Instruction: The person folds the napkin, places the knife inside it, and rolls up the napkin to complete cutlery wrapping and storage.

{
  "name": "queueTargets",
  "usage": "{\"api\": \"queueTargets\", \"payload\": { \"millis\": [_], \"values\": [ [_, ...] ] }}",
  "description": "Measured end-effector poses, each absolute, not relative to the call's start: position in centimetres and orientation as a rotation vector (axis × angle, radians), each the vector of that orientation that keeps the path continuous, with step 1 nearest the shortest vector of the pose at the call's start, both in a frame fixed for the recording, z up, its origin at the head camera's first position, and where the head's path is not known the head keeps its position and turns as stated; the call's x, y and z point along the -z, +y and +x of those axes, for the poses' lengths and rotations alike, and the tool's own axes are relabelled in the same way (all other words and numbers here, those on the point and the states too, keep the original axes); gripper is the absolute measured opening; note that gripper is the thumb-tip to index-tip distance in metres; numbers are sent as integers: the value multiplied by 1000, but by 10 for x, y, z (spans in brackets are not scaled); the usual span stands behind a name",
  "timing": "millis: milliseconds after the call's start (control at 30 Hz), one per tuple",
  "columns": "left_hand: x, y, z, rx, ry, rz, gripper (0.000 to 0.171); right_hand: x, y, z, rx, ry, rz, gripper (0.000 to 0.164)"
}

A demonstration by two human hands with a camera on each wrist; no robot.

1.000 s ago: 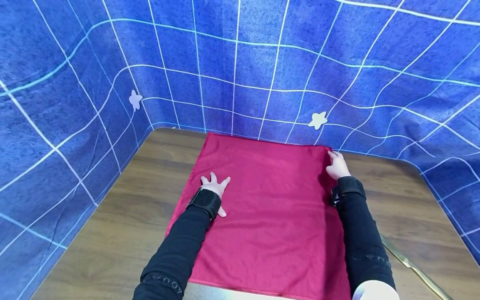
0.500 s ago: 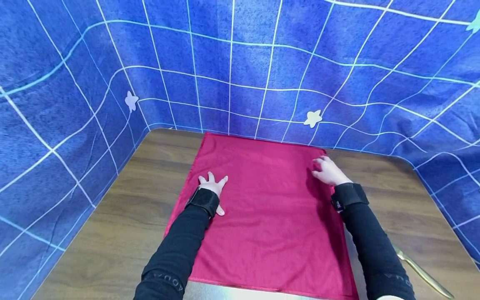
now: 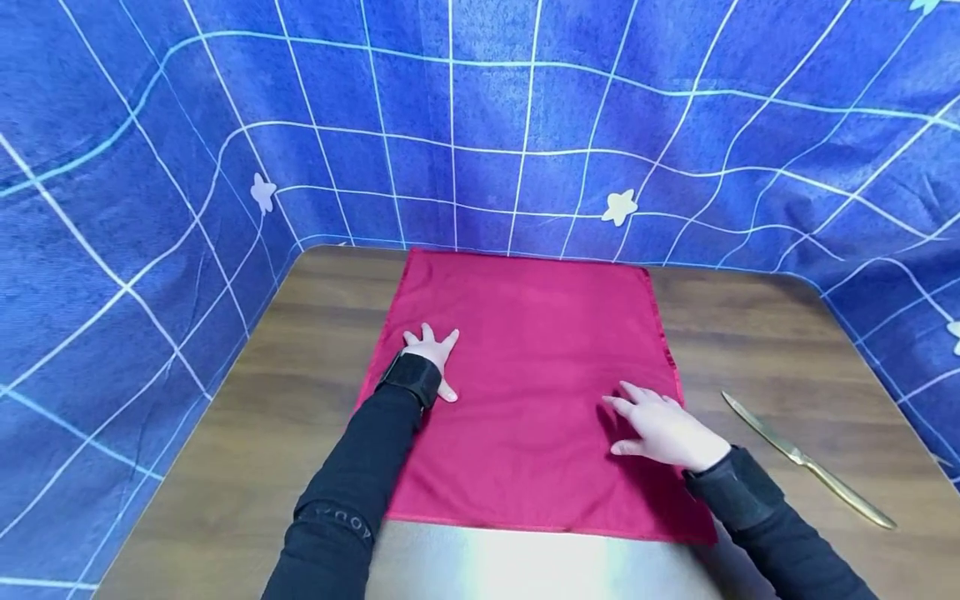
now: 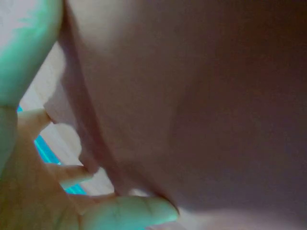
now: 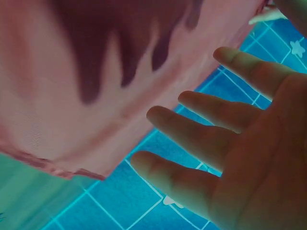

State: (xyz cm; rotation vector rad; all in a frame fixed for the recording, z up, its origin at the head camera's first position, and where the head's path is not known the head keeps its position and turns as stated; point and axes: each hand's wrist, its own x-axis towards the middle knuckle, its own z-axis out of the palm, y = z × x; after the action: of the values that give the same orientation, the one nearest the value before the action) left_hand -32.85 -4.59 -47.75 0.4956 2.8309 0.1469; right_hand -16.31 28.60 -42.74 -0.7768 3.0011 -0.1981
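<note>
A red cloth (image 3: 525, 333) lies spread nearly flat, its far edge along the blue backdrop. On its left side rests my left hand (image 3: 427, 354), fingers splayed against the fabric. The left wrist view shows those fingertips (image 4: 158, 213) touching the cloth. My right hand (image 3: 667, 425) hovers over the cloth's right part with fingers loosely extended and holding nothing. In the right wrist view the separated fingers (image 5: 192, 139) stand above the cloth (image 5: 120, 120), and their shadow falls on it.
A gold-coloured table knife (image 3: 806, 462) lies on the wooden table (image 3: 750, 333) to the right of the cloth. A pale shiny surface (image 3: 540, 562) shows below the cloth's near edge. Blue grid-patterned curtain (image 3: 487, 125) with stars stands around the left, back and right.
My right hand has left the cloth's far right corner and come back toward me, its fingers spreading. The left hand keeps its place on the cloth. The whole knife now shows.
</note>
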Motion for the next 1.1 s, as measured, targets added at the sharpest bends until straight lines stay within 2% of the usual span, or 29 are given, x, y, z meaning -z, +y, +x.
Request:
{"api": "queueTargets", "payload": {
  "millis": [67,133,267,333,467,633,1100],
  "values": [
    [481,-46,-334,-153,2793,468,133,428,289,-157,213,2986,-769,65],
    [476,-47,-329,-176,2768,480,121,429,293,-152,219,2987,-761,67],
    [445,-53,-298,-270,2655,591,88,433,302,-142,216,2977,-727,72],
    [432,-61,-279,-334,2608,693,82,435,307,-136,229,2970,-698,74],
    [423,-84,-249,-336,2546,826,84,436,314,-128,297,2931,-679,78],
    [429,-116,-222,-228,2561,807,92,438,315,-125,350,2877,-692,80],
    [438,-143,-193,-263,2600,834,92,446,307,-122,339,2854,-710,80]
  ]
}}
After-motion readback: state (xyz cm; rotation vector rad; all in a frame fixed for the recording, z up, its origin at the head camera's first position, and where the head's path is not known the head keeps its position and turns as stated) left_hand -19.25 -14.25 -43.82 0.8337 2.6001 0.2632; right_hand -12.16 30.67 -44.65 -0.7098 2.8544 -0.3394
